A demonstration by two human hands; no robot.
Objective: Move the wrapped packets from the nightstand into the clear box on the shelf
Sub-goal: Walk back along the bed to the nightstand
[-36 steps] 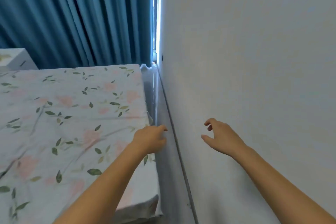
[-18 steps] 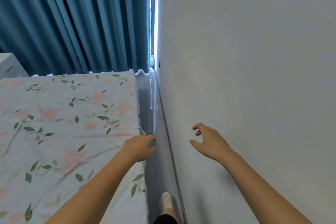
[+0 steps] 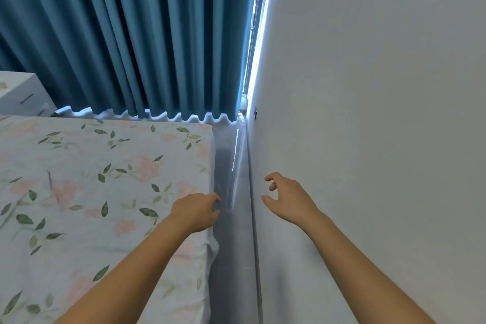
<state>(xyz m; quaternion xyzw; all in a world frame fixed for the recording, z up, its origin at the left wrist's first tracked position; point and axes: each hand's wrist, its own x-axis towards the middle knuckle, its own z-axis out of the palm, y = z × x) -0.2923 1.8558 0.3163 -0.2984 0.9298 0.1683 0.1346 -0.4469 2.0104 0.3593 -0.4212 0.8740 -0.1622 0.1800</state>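
Both hands sit a little higher and further right in the head view than half a second ago, and the foot that showed on the floor strip has dropped out of sight, while more of the blue curtain (image 3: 136, 34) and the corner of a white nightstand (image 3: 22, 95) now show. The left hand (image 3: 196, 212) hangs over the right edge of the bed (image 3: 79, 192), its fingers loosely curled downward and holding nothing. The right hand (image 3: 288, 198) floats in front of the white wall (image 3: 381, 126), its thumb and fingers spread apart in a relaxed claw, also holding nothing. Neither hand touches the bed, the wall or the other hand; a narrow strip of glossy grey floor (image 3: 231, 218) runs between the bed and the wall beneath them. The bed carries a pale sheet printed with pink flowers and green leaves. The nightstand stands at the far left by the curtain, well apart from both hands, with only its corner and part of a drawer front in view. No wrapped packets can be made out on the small part of its top that shows, and the clear box and the shelf lie outside the frame. A bright slit of daylight (image 3: 259, 34) runs down between the curtain and the wall.
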